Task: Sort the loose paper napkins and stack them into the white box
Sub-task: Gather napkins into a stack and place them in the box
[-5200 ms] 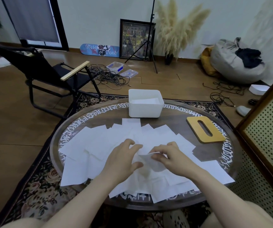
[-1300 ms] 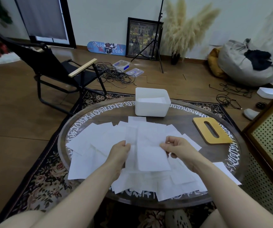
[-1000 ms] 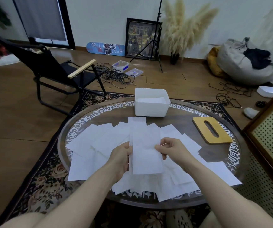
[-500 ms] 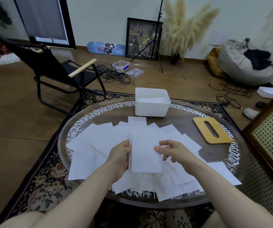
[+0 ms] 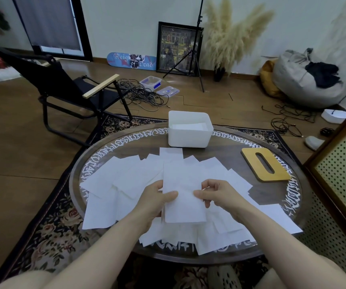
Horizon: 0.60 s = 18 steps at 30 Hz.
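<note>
left hand [image 5: 157, 200]: grip pinching folded napkin [image 5: 183, 197]
right hand [image 5: 220, 197]: grip pinching same napkin
white box [image 5: 189, 133]: beyond loose napkins [image 5: 126, 178] on counter [image 5: 268, 192]

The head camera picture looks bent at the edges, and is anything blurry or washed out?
Head view: wide-angle bending curves the round table rim and the floor lines; light is soft and even, without hard shadows; the white napkins blend together, their edges faint; the held napkin and both hands, left hand and right hand, look sharp.
</note>
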### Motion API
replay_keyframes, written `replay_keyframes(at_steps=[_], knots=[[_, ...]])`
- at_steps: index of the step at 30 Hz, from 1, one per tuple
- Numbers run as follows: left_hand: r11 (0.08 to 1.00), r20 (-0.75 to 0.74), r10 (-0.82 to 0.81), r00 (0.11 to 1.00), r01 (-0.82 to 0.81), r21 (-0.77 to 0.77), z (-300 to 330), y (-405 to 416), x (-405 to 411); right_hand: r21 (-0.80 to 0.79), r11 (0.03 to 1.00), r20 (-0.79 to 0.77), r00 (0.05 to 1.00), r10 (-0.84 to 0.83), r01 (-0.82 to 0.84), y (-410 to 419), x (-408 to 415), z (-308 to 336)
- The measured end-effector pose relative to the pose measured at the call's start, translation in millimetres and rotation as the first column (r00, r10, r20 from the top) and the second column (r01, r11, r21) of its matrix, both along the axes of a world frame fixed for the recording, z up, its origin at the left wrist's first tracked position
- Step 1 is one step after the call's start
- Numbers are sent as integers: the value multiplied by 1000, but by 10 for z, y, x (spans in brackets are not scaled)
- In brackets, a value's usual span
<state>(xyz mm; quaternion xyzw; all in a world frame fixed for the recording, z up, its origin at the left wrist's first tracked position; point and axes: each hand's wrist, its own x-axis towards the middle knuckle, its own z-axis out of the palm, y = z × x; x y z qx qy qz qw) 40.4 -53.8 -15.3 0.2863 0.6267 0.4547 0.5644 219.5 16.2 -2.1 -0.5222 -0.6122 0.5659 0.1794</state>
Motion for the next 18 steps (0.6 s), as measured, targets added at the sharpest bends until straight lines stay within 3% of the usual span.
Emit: replay_keyframes(at_steps=[6, 12, 18], knots=[[994, -36, 104, 994, -102, 44, 27, -10, -63, 150, 988, 83, 996, 17, -29, 53, 66, -55], [971, -72, 233, 970, -228, 70, 16, -30, -257, 427, 894, 431, 900, -65, -139, 209, 293, -214], [963, -112, 270, 956, -265, 57, -6, -89, -425, 325, 913, 585, 811, 10, -246, 226, 414, -314]])
